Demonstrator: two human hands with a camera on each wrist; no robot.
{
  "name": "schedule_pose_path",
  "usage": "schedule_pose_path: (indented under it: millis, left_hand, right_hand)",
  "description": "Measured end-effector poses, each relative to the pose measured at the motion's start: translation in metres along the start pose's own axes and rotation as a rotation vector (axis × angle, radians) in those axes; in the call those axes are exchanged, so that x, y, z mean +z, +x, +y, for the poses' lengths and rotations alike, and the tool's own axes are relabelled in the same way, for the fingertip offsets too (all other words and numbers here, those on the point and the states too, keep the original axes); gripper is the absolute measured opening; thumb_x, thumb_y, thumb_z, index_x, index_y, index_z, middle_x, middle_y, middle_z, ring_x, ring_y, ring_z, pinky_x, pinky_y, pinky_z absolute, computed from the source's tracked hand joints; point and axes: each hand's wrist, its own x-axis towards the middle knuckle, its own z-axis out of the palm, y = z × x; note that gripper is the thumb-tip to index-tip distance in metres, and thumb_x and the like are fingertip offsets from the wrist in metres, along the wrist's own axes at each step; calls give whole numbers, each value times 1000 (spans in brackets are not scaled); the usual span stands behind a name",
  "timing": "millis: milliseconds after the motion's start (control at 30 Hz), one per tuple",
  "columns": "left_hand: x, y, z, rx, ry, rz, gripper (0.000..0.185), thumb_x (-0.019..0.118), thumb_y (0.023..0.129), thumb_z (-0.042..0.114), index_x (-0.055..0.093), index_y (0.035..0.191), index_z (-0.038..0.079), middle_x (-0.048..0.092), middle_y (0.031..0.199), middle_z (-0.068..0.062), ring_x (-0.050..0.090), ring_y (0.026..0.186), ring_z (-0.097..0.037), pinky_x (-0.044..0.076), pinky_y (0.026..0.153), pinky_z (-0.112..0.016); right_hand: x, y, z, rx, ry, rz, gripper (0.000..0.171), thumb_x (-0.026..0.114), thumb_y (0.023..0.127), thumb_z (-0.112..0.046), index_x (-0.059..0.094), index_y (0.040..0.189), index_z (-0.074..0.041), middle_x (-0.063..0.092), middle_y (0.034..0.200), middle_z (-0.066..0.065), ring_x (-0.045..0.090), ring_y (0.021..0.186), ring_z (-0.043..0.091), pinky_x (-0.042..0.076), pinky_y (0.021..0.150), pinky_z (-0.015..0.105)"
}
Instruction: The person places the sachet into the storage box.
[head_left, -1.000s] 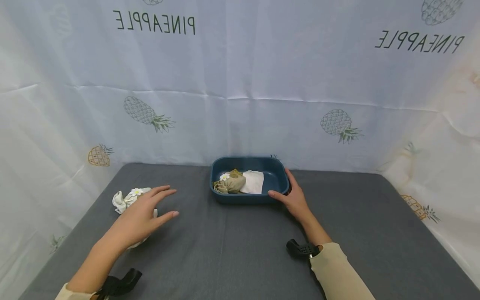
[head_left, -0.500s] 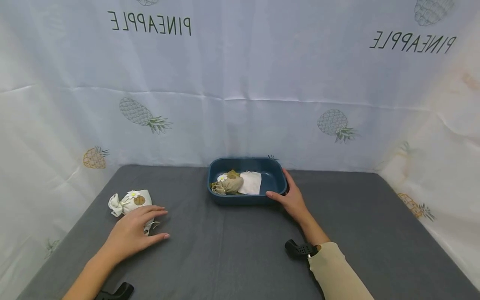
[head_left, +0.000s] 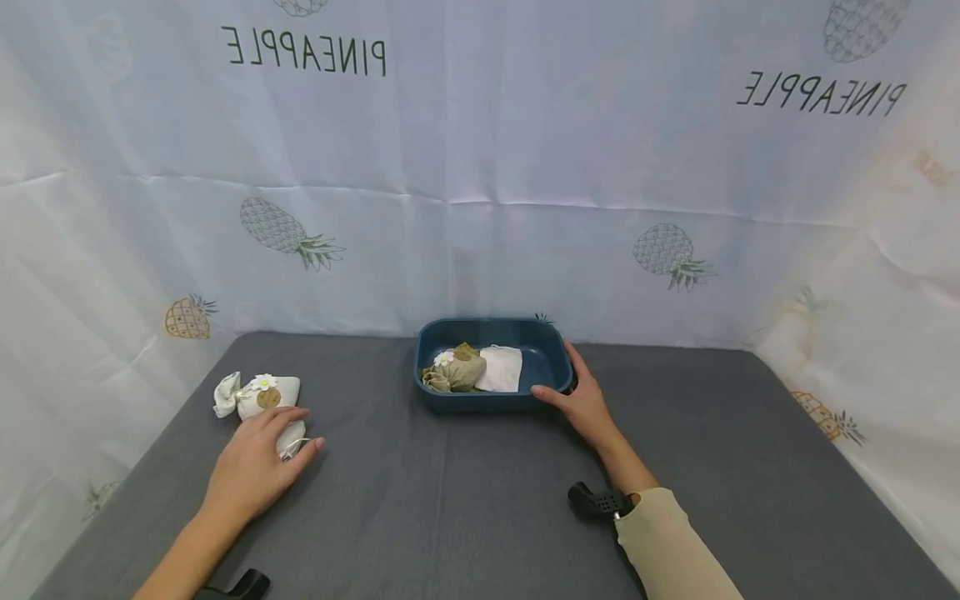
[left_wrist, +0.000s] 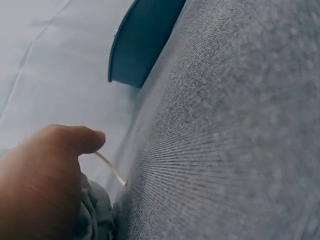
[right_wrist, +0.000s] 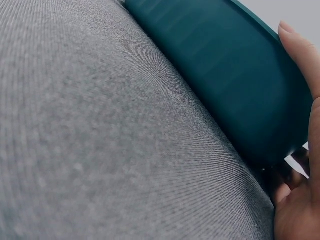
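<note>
Head view: see left grip (head_left: 251, 468) spread, thumb apart from fingers, over drawstring pouch (head_left: 291, 440) at left on desk (head_left: 450, 508), just nearer than flowered pouch (head_left: 264, 397); may drag both if closed too widely.

Left wrist view: note cord (left_wrist: 112, 167) trailing below thumb (contact with pouch hidden, cannot tell); could snag.

Right wrist view: find right grip (right_wrist: 302, 212) pinching right end of tray (right_wrist: 225, 65); might tip or slide if tugged.
</note>
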Motion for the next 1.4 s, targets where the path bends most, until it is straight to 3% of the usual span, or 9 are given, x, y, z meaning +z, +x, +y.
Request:
schedule_pose_path:
  millis: [133, 267, 400, 667, 833, 967, 1067, 1267, 1400]
  left_hand:
    - [0, -1, 6, -70, 26, -1, 38, 82, 80, 35, 75, 109, 11, 73, 111, -11, 64, 105, -39, 50, 79, -62]
    - [1, -3, 12, -135, 23, 69, 31, 81, 79, 31, 77, 101, 10, 74, 103, -12, 65, 97, -39, 50, 72, -63]
    - [2, -4, 14, -149, 4, 95, 29, 82, 78, 31, 77, 98, 10, 74, 100, -13, 66, 94, -39, 49, 73, -62]
    - [1, -2, 15, -127, -66, 54, 36, 81, 82, 30, 77, 110, 8, 75, 105, -15, 70, 97, -39, 50, 79, -60]
    - [0, -2, 20, -201, -28, -21, 37, 75, 88, 38, 78, 109, 8, 74, 109, -18, 69, 99, -43, 51, 79, -63]
    - [-1, -4, 22, -254, 3, -90, 46, 60, 99, 48, 77, 113, 8, 72, 115, -19, 66, 103, -46, 49, 80, -65]
    - [-2, -6, 22, -257, 11, -101, 41, 56, 102, 41, 77, 114, 8, 72, 116, -19, 65, 106, -45, 48, 82, -65]
    - [1, -7, 23, -233, 31, -54, 25, 70, 89, 23, 78, 109, 10, 72, 111, -17, 67, 100, -43, 50, 76, -64]
    - [5, -6, 22, -157, 34, 18, 27, 79, 80, 21, 79, 103, 8, 73, 103, -18, 67, 91, -43, 50, 72, -63]
  right_hand:
    - [-2, -4, -10, 9, 2, -3, 100, 77, 90, -26, 12, 165, -16, 10, 171, 14, 16, 157, 39, 29, 121, 60]
    - [0, 2, 4, 6, -2, 10, 100, 78, 89, -28, 13, 165, -21, 11, 172, 10, 17, 158, 35, 28, 122, 59]
    - [1, 7, 16, -13, -17, 27, 101, 79, 88, -34, 13, 164, -25, 13, 172, 8, 20, 158, 34, 30, 122, 58]
    - [2, 9, 20, -33, -1, 36, 101, 79, 87, -35, 15, 164, -25, 14, 171, 8, 20, 157, 34, 30, 122, 58]
    - [2, 8, 21, -35, 4, 36, 101, 79, 88, -33, 15, 164, -25, 13, 172, 8, 20, 157, 34, 29, 122, 57]
    - [4, 8, 22, -36, -7, 39, 100, 79, 87, -34, 15, 164, -24, 15, 171, 8, 21, 157, 34, 29, 122, 57]
    - [4, 8, 21, -38, -16, 39, 101, 79, 87, -35, 15, 164, -22, 15, 171, 8, 21, 157, 34, 30, 122, 58]
    - [4, 7, 18, -38, -20, 39, 102, 80, 86, -36, 15, 164, -22, 15, 171, 9, 22, 157, 35, 30, 122, 58]
    - [4, 7, 19, -31, -15, 40, 103, 80, 86, -36, 14, 164, -22, 15, 171, 9, 22, 157, 35, 31, 122, 58]
